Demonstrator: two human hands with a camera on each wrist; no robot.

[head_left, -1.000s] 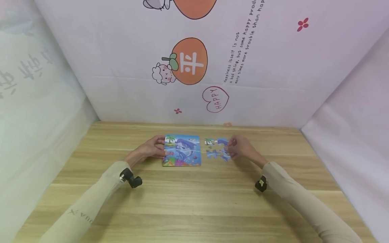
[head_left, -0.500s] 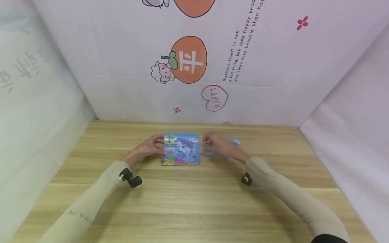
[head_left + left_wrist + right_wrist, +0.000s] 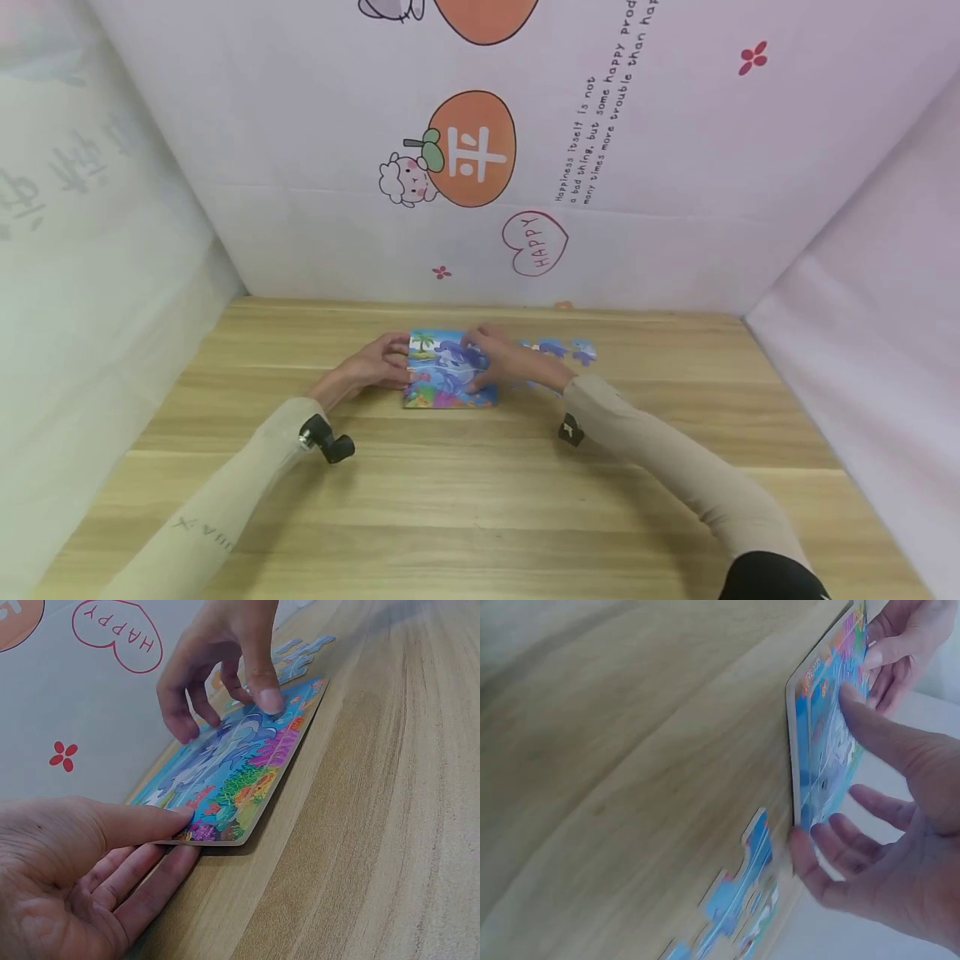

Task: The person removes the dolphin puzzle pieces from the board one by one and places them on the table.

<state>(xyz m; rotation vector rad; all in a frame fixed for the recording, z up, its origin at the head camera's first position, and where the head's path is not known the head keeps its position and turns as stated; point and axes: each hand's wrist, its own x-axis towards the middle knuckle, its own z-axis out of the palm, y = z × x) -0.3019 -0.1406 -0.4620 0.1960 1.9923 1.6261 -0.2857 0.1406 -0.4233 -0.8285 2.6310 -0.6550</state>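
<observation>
A square puzzle board [image 3: 442,387] with a dolphin picture lies near the table's back. My left hand [image 3: 372,364] pinches its left edge; in the left wrist view the thumb rests on the picture [image 3: 259,754] and the fingers reach under the rim. Over the board's right part is my right hand [image 3: 513,358], its fingers spread. In the right wrist view its thumb lies over the picture [image 3: 821,712] and the other fingers are apart near the far side. Whether they touch the board is hard to tell. Loose jigsaw pieces [image 3: 583,352] lie to the right, partly hidden by the right hand.
A wooden table [image 3: 450,517] stretches out in front of the board. White printed cloth [image 3: 337,208] rises behind the table, with more cloth at both sides. A small black camera [image 3: 326,437] sits on the left wrist, another [image 3: 571,430] on the right.
My right hand has moved left from the loose pieces, past the gap, to over the board. The left hand has stayed at the board's left edge.
</observation>
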